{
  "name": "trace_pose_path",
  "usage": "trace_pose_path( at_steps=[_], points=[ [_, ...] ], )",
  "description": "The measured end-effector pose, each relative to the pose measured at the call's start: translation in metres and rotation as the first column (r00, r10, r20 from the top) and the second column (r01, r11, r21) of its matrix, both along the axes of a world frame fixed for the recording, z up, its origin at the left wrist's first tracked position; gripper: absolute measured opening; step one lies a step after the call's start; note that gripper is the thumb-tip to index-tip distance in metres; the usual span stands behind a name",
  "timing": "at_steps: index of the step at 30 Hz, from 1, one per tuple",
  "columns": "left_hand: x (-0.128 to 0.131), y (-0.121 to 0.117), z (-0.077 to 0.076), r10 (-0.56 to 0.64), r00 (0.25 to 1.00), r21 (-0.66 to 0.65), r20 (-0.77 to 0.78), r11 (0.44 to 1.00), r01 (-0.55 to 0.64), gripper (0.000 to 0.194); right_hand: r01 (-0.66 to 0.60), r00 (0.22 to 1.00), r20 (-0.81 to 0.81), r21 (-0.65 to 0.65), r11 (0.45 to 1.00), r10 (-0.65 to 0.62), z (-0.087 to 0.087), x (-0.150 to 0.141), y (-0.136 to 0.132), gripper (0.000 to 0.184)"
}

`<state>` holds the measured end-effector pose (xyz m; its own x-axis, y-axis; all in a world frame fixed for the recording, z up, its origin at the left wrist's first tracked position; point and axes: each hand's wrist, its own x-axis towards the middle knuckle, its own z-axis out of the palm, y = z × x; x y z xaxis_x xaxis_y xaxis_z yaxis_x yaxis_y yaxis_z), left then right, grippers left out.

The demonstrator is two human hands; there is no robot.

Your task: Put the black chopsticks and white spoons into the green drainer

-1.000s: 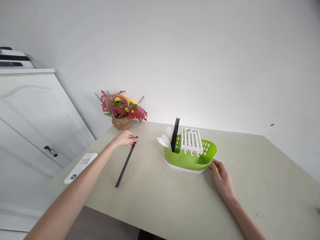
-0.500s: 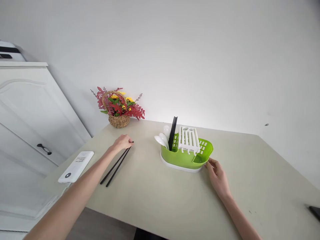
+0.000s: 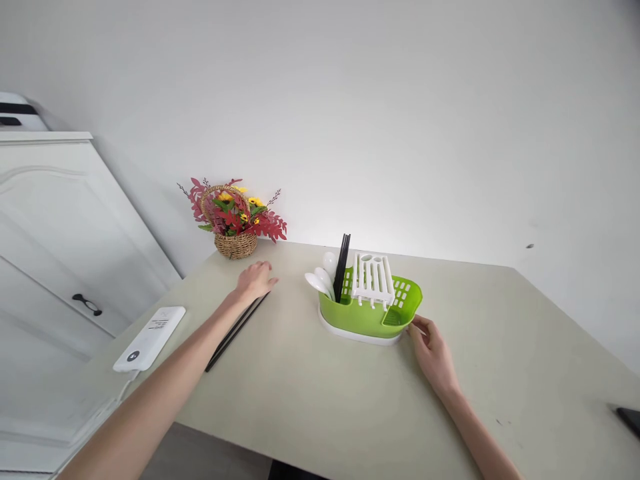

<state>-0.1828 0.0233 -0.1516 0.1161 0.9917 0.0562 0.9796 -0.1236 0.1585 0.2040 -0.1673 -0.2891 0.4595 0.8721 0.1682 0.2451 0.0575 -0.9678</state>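
A pair of black chopsticks (image 3: 237,333) lies side by side on the table at left. Over their far ends is my left hand (image 3: 255,280), thumb and fingers apart, with nothing visibly gripped; part of the chopsticks is hidden by hand and forearm. My right hand (image 3: 432,350) has its fingers closed on the right end of a green cutlery holder (image 3: 357,320) with a white base. White spoons (image 3: 320,280) and more black chopsticks (image 3: 342,267) stand in the holder's left end. A white slotted rack (image 3: 373,279) with small hooks sits across its middle.
A wicker basket of artificial flowers (image 3: 236,244) stands by the wall. At left, a white power bank (image 3: 150,339) with a cable lies near the table edge, beside a white cabinet (image 3: 60,233). A dark object (image 3: 630,420) shows at the far right.
The loose chopsticks, earlier spread in a narrow V, now lie close together. My left hand has shifted slightly right and its fingers have opened. My right hand stays at the cutlery holder.
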Motion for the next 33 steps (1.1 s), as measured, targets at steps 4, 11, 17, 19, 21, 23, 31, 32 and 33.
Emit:
trace_pose_path(
  at_steps=[4,11,17,19,21,23,31,32,33],
  points=[
    [0.058,-0.003,0.032,-0.294,0.866,0.152,0.405,0.955,0.254,0.044,-0.004,1.0,0.0,-0.004,1.0,0.004,0.001,0.0,0.0,0.04],
    [0.163,-0.005,0.069,-0.296,0.784,0.044,0.546,0.945,0.325,0.066,-0.01,1.0,-0.003,-0.025,1.0,0.01,0.002,0.0,0.0,0.039],
    [0.202,0.0,0.07,-0.266,0.832,-0.08,0.487,0.935,0.346,0.025,-0.01,1.0,-0.009,-0.012,1.0,0.01,0.004,0.0,0.002,0.04],
    [0.203,-0.001,0.07,-0.275,0.819,-0.068,0.504,0.932,0.355,0.022,-0.013,1.0,-0.01,-0.006,1.0,0.012,0.003,0.0,0.003,0.039],
    [0.202,-0.003,0.072,-0.29,0.793,-0.041,0.536,0.929,0.368,0.023,-0.014,1.0,-0.01,-0.005,1.0,0.014,0.003,0.001,0.003,0.038],
    [0.198,-0.004,0.076,-0.303,0.757,-0.008,0.579,0.926,0.376,0.028,-0.014,1.0,-0.008,-0.008,1.0,0.014,0.002,0.001,0.003,0.037],
    [0.13,0.029,0.134,-0.269,-0.1,0.261,0.958,0.962,-0.081,0.029,-0.01,1.0,0.012,-0.032,0.999,0.01,-0.001,0.004,0.002,0.037],
    [0.113,0.036,0.142,-0.268,-0.203,0.227,0.942,0.952,-0.204,0.03,-0.009,1.0,0.017,-0.035,0.999,0.01,-0.002,0.004,0.001,0.038],
    [0.095,0.041,0.147,-0.25,-0.282,0.162,0.926,0.94,-0.302,0.031,-0.01,1.0,0.022,-0.038,0.999,0.011,-0.002,0.004,0.0,0.038]
  ],
)
